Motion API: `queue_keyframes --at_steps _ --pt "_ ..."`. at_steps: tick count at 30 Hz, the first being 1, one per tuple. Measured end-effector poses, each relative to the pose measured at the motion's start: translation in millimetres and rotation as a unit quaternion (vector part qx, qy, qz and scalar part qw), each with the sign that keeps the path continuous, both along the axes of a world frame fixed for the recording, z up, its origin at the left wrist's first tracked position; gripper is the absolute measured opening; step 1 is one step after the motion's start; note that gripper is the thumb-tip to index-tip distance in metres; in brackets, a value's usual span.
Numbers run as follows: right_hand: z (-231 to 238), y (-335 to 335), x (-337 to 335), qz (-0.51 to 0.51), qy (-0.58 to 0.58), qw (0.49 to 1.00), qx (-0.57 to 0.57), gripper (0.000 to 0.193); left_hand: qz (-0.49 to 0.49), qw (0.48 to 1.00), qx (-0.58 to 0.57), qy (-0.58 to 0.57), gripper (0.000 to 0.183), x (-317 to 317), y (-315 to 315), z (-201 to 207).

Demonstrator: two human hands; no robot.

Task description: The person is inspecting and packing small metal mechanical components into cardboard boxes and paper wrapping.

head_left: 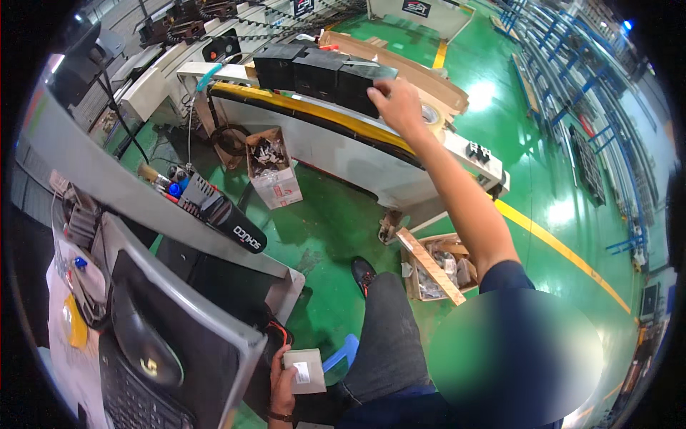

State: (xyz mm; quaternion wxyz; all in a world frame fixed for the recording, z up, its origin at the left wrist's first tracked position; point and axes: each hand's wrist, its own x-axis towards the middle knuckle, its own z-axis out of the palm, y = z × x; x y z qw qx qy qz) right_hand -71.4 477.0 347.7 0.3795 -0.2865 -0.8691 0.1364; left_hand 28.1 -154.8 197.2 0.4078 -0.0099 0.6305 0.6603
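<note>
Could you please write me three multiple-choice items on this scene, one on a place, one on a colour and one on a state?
1. Where is the right hand?
A. on the black boxes
B. on the keyboard
C. on the shoe

2. What colour is the floor?
A. red
B. green
C. white

3. What is the left hand doing?
A. hanging empty
B. holding a small grey box
C. typing

Answers: 1 A, its fingers rest on the rightmost box; 2 B, glossy green with a yellow line; 3 B, fingers wrap the box's edge.

The right hand (396,104) reaches far out on a straight arm, fingers bent. The left hand (284,390) stays low, fingers curled shut.
</note>
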Motion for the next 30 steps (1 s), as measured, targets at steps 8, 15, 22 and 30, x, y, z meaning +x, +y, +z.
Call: queue_keyframes --at_steps 8,15,22,30 --pt "-2 84 -96 -0.131 -0.204 0.969 0.042 0.086 0.013 0.999 -0.038 0.005 0.068 -15 20 -7" --pt "-11 77 -87 -0.106 -0.213 0.962 0.13 0.072 0.019 0.998 0.002 -0.064 0.08 -21 7 -21" --pt "-21 67 -56 -0.064 -0.143 0.954 0.257 0.029 0.023 0.999 -0.029 -0.012 0.067 -11 9 -12" --pt "-27 -76 12 0.163 0.019 0.955 -0.248 0.018 0.061 0.997 -0.024 0.044 0.068 -6 -26 -56"
